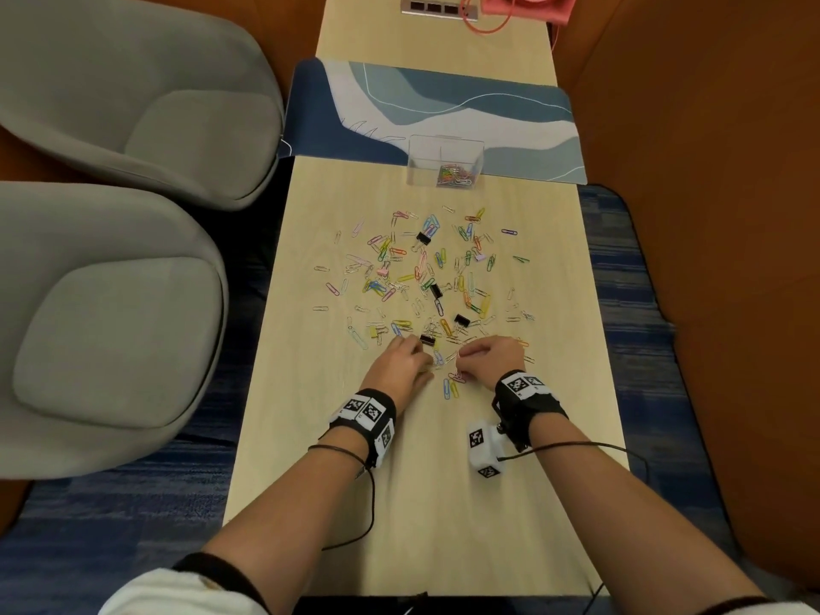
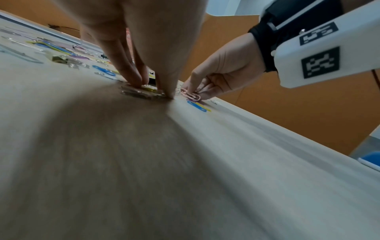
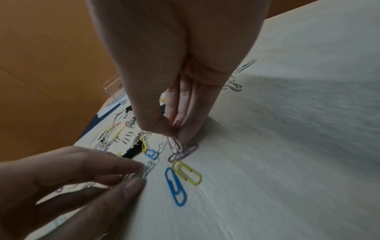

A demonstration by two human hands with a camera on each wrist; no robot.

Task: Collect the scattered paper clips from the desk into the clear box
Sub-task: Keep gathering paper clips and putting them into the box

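Many coloured and silver paper clips (image 1: pixel 421 277) lie scattered over the middle of the pale wooden desk (image 1: pixel 421 503). The clear box (image 1: pixel 445 164) stands at the far side with a small heap of clips in it. My left hand (image 1: pixel 427 359) is down on the desk, and its thumb and fingers pinch a bunch of silver paper clips (image 2: pixel 141 93). Just to its right, my right hand (image 1: pixel 459 356) pinches a pink paper clip (image 2: pixel 191 96) between thumb and fingertips (image 3: pixel 164 128), its end touching the desk. A blue clip (image 3: pixel 175 186), a yellow clip (image 3: pixel 187 172) and a purple clip (image 3: pixel 183 153) lie right by both hands.
Several black binder clips (image 1: pixel 461 321) and small coloured ones are mixed in among the paper clips. A blue and white desk mat (image 1: pixel 510 126) lies under the box. Two grey chairs (image 1: pixel 111 304) stand left of the desk. A pink fan (image 1: pixel 528 4) sits at the far end.
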